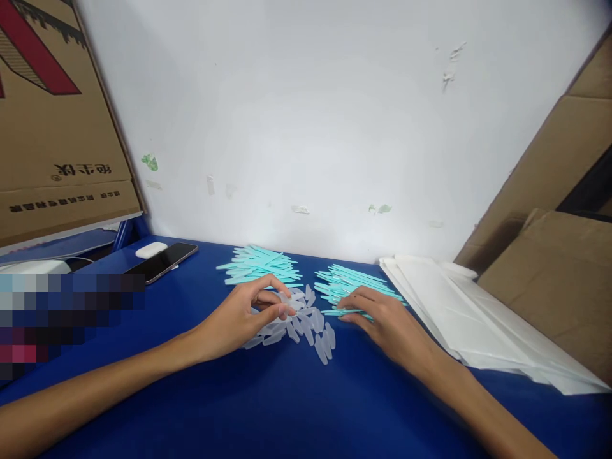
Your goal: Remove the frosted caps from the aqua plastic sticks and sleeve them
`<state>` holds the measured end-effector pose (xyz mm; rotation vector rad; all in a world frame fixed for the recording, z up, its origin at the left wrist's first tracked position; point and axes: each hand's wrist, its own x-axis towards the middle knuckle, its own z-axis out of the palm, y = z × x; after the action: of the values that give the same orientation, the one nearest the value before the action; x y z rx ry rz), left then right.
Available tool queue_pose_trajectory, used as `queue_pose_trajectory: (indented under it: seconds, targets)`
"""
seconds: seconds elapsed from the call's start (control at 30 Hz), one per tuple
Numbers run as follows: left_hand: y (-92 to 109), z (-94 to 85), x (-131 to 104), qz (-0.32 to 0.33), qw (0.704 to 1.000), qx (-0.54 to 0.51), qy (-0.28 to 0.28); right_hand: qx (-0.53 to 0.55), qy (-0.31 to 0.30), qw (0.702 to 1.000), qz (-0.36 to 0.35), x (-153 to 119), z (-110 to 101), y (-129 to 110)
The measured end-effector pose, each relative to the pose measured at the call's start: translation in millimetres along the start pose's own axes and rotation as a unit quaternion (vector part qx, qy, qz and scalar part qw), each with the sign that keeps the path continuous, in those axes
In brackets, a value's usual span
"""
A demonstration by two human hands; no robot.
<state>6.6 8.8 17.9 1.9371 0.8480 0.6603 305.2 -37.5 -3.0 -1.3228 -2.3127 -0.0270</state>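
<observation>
My left hand (261,312) is over a loose pile of frosted, translucent caps (306,322), its thumb and fingers pinched on one cap. My right hand (368,309) has its thumb and fingers closed around a thin turquoise stick (332,312) at the near edge of the right pile of turquoise sticks (354,278). The stick's pointed end faces the caps. Another pile of turquoise sticks (261,262) lies behind my left hand, against the wall side.
On the blue table (268,408), a phone (165,261) and a white case (151,250) lie at the left. White sheets or bags (444,312) are stacked at the right. Cardboard boxes (62,127) (554,280) stand on both sides, with a white wall behind.
</observation>
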Motion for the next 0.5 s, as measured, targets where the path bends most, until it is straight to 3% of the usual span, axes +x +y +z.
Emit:
queue_pose_trajectory:
  seconds: [0.37, 0.5]
  targets:
    - [-2.9, 0.1, 4.4, 0.039, 0.998, 0.035, 0.04, -0.024, 0.033, 0.999, 0.02, -0.6, -3.6, -4.2]
    - [-1.2, 0.5, 3.5, 0.018, 0.999, -0.016, 0.047, -0.036, 0.062, 0.997, -0.006, -1.3, -3.0, -16.2]
